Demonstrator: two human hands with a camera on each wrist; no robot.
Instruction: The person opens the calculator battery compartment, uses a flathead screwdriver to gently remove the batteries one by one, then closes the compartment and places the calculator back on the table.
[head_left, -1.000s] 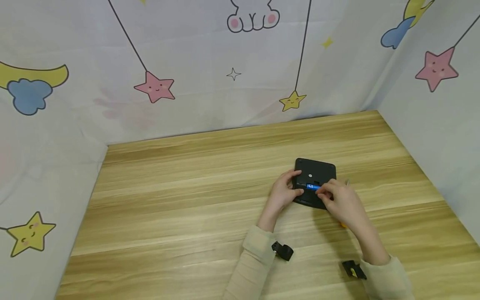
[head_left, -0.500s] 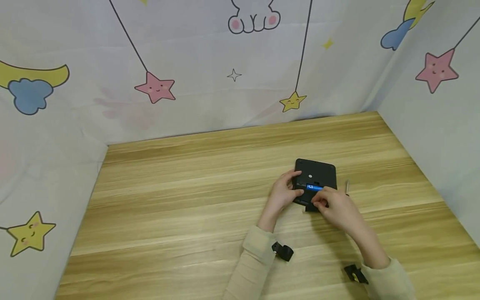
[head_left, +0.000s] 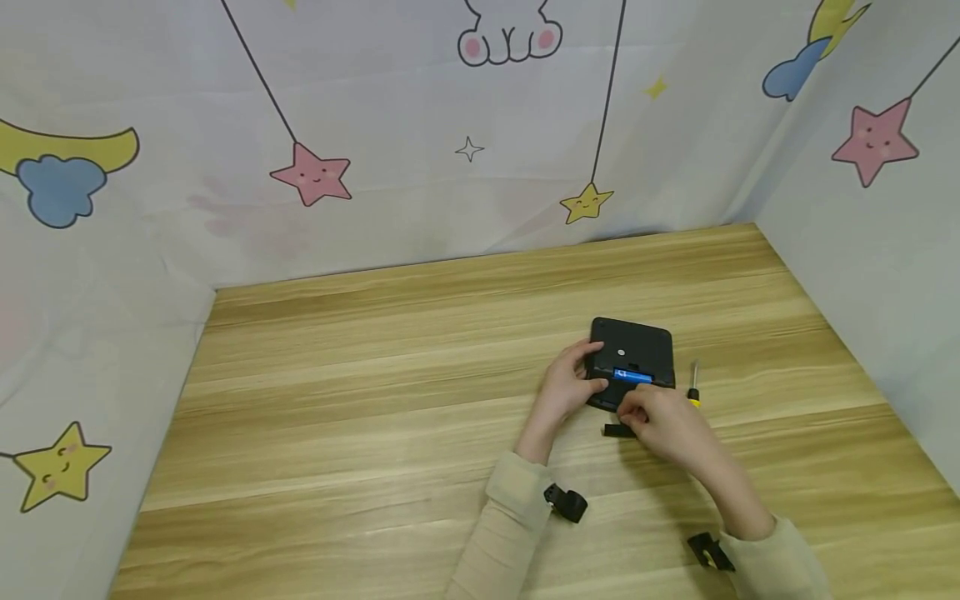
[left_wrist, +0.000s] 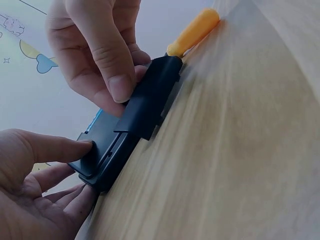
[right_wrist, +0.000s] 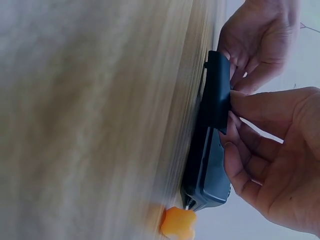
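Note:
A flat black device (head_left: pixel 633 337) lies back side up on the wooden table, its battery slot uncovered. A blue battery (head_left: pixel 632 377) sits in that slot. My left hand (head_left: pixel 564 385) grips the device by its left edge; in the left wrist view its thumb presses the back while fingers reach under. My right hand (head_left: pixel 666 421) pinches a black battery cover (left_wrist: pixel 146 100) between thumb and fingers. The cover is held at the device's near edge, overlapping it in both wrist views. In the right wrist view, the cover (right_wrist: pixel 216 90) stands tilted along that edge.
A screwdriver (head_left: pixel 694 382) lies right of the device, its orange-yellow handle (left_wrist: pixel 195 32) partly hidden by the right hand in the head view. White cloth walls (head_left: pixel 420 208) with printed stars enclose the table (head_left: pixel 337 400) at the back and sides.
My right hand has drawn back from the battery toward the near edge, bringing the cover into sight. The battery now shows fully, as does more of the screwdriver. My left hand keeps its place.

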